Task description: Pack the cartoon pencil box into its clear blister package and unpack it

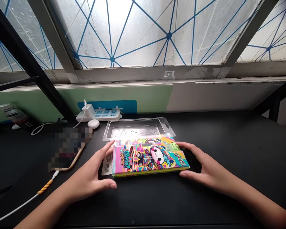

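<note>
A brightly printed flat box, looking like a pencil case (152, 157), lies on the black table with a cartoon figure and the word SPORT on its lid. My left hand (100, 171) is at its left end, fingers by the far corner and thumb apart from the near edge. At the right end, my right hand (200, 162) has its fingertips at the far corner and its thumb close to the near corner. Both hands have fingers and thumb spread. A card with a barcode (107, 166) sticks out from under the left end. Right behind lies a clear plastic tray (168, 127).
A white power strip (102, 114) with a plugged-in charger stands against the wall. A blurred-out phone-like object (70, 148) with a white cable (21, 208) lies on the left. Further back are a round white object (93, 124) and a bottle (17, 115).
</note>
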`<state>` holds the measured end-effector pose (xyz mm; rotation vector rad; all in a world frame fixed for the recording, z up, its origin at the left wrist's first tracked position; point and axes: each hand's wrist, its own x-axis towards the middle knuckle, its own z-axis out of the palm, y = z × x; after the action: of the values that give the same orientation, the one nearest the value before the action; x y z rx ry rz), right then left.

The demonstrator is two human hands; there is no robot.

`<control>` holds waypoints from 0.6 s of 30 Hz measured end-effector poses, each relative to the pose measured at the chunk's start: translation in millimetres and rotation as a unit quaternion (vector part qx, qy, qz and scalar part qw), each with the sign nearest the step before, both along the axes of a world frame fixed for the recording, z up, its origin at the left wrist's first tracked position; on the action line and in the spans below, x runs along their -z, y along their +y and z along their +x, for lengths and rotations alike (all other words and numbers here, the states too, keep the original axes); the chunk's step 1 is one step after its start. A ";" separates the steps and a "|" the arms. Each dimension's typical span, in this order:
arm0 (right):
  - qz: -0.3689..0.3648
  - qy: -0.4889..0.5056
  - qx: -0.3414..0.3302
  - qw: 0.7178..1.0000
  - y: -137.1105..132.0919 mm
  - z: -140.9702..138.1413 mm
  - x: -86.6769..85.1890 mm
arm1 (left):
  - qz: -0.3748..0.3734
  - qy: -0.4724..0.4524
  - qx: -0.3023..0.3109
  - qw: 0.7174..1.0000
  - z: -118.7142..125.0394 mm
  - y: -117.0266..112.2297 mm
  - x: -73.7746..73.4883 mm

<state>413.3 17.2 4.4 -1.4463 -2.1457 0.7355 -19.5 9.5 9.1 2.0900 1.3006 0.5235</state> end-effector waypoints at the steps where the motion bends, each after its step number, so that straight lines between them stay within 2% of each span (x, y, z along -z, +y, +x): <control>1: 0.008 -0.003 0.001 1.000 0.4 -0.1 1.3 | 0.020 0.020 -0.008 1.000 2.0 -0.9 0.9; 4: 0.020 0.007 -0.003 1.000 0.0 -0.6 2.7 | 0.105 0.045 -0.012 0.993 6.4 -5.2 2.9; 7: 0.012 0.045 0.003 0.999 -2.3 -3.3 -1.4 | 0.191 0.007 -0.010 0.981 8.5 -10.0 2.2; 10: 0.014 0.092 0.022 0.995 1.1 -9.7 -9.4 | 0.223 -0.043 -0.034 0.973 13.6 -7.3 -4.2; 13: 0.058 0.134 0.024 0.989 19.9 -20.5 -20.3 | 0.206 -0.052 -0.086 0.973 25.5 10.6 -16.5; 18: 0.111 0.186 0.016 0.976 78.9 -41.8 -34.2 | 0.206 -0.067 -0.176 0.960 43.7 61.7 -31.7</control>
<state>371.5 96.1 38.6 -1.1232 -1.8461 0.6694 24.2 71.2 40.9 2.0979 1.5976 1.1568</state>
